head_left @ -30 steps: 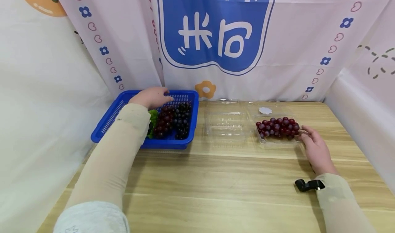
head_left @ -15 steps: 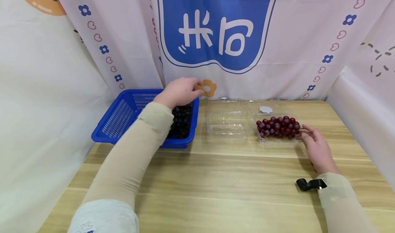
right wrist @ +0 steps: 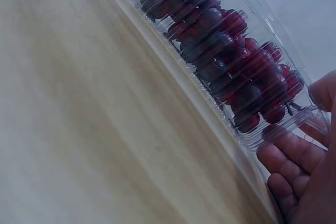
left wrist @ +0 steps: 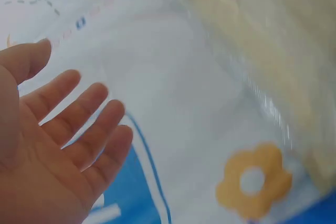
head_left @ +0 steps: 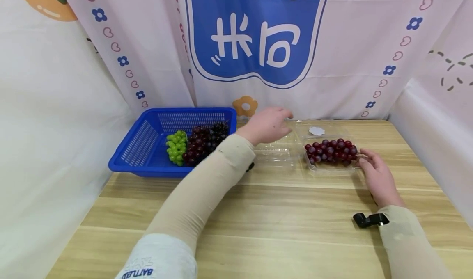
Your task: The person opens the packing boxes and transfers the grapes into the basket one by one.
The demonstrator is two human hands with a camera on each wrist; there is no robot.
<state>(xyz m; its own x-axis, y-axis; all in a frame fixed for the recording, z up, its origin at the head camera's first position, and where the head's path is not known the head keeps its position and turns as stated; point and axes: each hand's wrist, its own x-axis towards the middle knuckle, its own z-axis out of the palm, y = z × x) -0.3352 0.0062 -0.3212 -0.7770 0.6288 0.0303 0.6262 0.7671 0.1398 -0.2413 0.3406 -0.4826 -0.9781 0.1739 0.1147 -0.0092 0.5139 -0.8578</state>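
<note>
In the head view my left hand reaches over an open clear plastic container, partly covering it. The left wrist view shows the same hand's fingers spread and relaxed, with nothing in them. At the right, my right hand holds the near right end of a second clear plastic container. A bunch of red grapes lies in this container. In the right wrist view the fingers curl at its end wall, by the grape stem.
A blue plastic basket stands at the left with green grapes, dark red grapes and black grapes. The second container's raised lid bears a white label. A printed curtain hangs behind the wooden table.
My left hand has moved right from above the basket to above the left container, uncovering the green grapes. My right hand has stayed at the grape container.
</note>
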